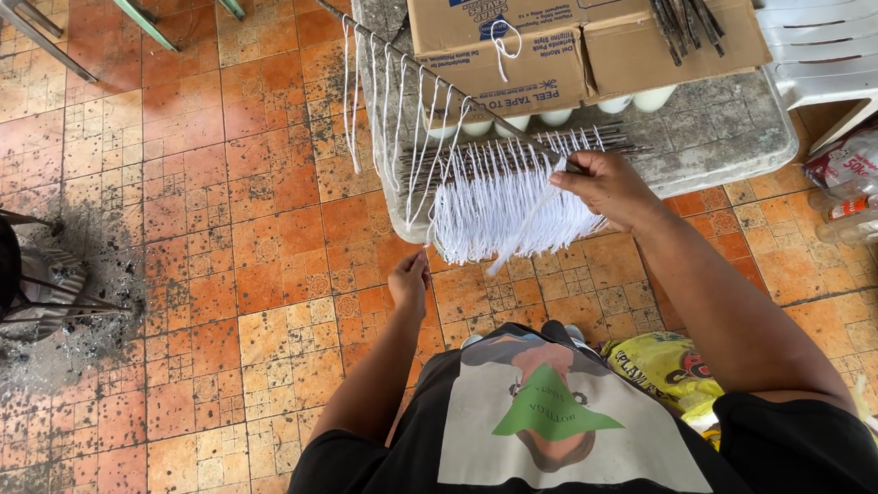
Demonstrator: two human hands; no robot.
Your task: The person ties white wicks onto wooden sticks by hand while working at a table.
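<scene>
White strings point(511, 206) mostly bunched on rods point(524, 151) at worktop point(725, 132) edge | few loops spread left | right hand point(607, 186) pinches strand | left hand point(410, 281) loosely curled, holding nothing

Head camera looks steeply down, close over the table point(725, 132).

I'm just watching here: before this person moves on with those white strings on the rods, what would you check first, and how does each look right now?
1. Right hand on the bundle of thin rods: ok.
2. White strings hanging free off the table edge: ok.
3. Left hand gripping a string end: cannot tell.
4. Spaced loops on the slanted rod untangled: ok.
5. Cardboard box clear of the rods: ok.
</scene>
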